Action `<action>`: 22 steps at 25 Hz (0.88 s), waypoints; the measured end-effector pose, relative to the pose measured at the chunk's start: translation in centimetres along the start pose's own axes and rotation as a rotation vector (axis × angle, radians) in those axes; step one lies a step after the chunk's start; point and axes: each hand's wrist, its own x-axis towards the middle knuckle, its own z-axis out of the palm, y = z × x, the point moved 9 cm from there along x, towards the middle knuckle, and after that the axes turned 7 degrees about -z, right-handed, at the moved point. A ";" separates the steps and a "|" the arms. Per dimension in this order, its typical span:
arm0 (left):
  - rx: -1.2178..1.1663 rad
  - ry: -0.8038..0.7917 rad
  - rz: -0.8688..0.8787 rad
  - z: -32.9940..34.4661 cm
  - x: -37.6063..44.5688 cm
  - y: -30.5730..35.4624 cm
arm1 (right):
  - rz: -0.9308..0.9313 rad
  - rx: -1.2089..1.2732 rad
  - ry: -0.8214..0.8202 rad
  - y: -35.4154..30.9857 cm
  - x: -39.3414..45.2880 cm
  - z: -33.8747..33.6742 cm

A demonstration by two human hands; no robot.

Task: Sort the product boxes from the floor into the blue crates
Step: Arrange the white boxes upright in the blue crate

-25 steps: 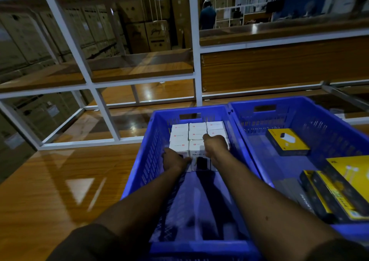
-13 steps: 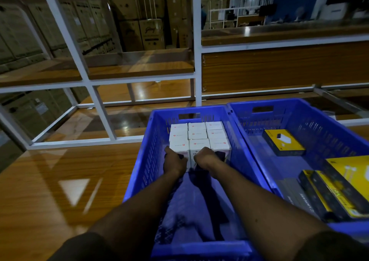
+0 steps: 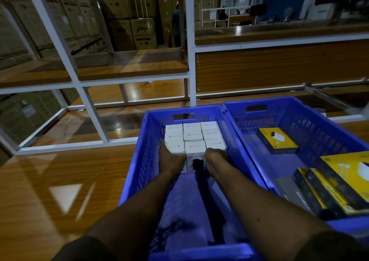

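Observation:
Several small white product boxes (image 3: 192,135) stand packed in rows at the far end of the left blue crate (image 3: 143,160). My left hand (image 3: 171,159) rests against the front-left box, with its fingers lying straight along that box's left side. My right hand (image 3: 216,157) presses on the front face of the front-right box, and its fingers are hidden. Between my hands the middle front box shows its printed face. The near half of this crate's floor is bare.
The right blue crate (image 3: 299,120) touches the left one and holds a yellow-and-black box (image 3: 277,139) and bigger yellow-black boxes (image 3: 339,190). Both crates sit on a wooden shelf (image 3: 50,180) inside a white rack frame (image 3: 189,61). Brown cartons (image 3: 139,33) and a person (image 3: 176,25) are far behind.
My right hand drew back from the top of the boxes to the front row. My left hand slid to the left side of the front-left box. The camera tilted slightly.

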 end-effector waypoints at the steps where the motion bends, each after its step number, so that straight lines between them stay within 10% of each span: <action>1: 0.005 -0.018 0.012 0.1 0.0 0.2 | -0.020 -0.070 -0.001 -0.3 0.1 0.3; 7: 0.082 -0.004 0.026 0.3 0.7 -0.3 | -0.063 -0.391 -0.058 0.3 2.3 2.4; 17: 0.262 0.063 0.030 -0.3 -0.6 0.7 | -0.100 -0.143 0.208 -0.1 2.9 0.3; 22: 0.836 0.120 0.356 1.2 0.0 3.0 | -0.676 -0.707 0.288 -7.9 -3.6 -0.4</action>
